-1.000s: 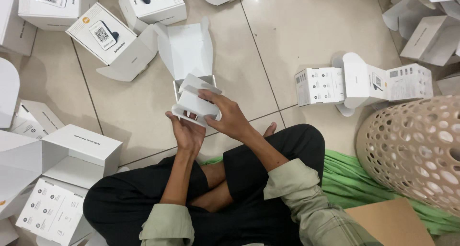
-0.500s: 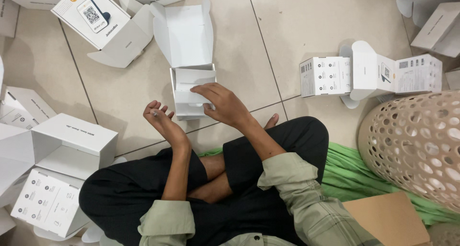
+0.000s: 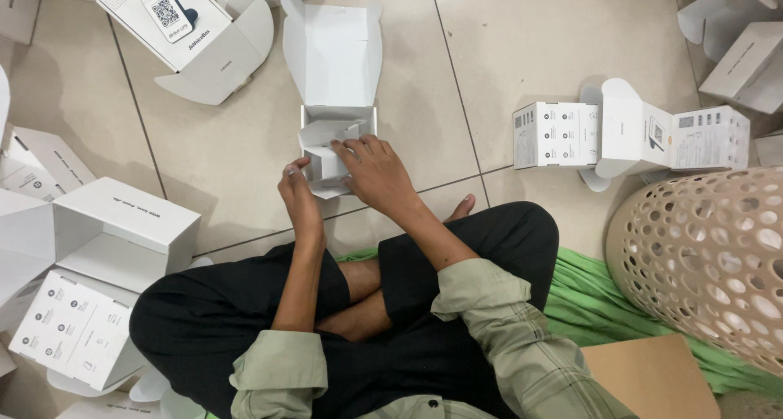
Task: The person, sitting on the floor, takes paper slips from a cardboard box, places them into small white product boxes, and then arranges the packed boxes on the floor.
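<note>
I'm sat cross-legged on a beige tiled floor (image 3: 522, 52), white cartons scattered all round, green cloth (image 3: 603, 297) under me. Open box (image 3: 334, 101) lies on the floor just past my knees, lid flung back. Left hand (image 3: 299, 197) pinches the insert's (image 3: 326, 154) left edge; right hand (image 3: 377, 170) presses flat on it, fingers spread. Perforated basket (image 3: 710, 256) cut off at right; box's inside mostly hidden by my hands.

You see white open box (image 3: 333, 101), beige tiled floor (image 3: 522, 52), green cloth (image 3: 620, 305), tan perforated basket (image 3: 710, 256), black trousers (image 3: 212, 313), sage sleeves (image 3: 497, 313).
</note>
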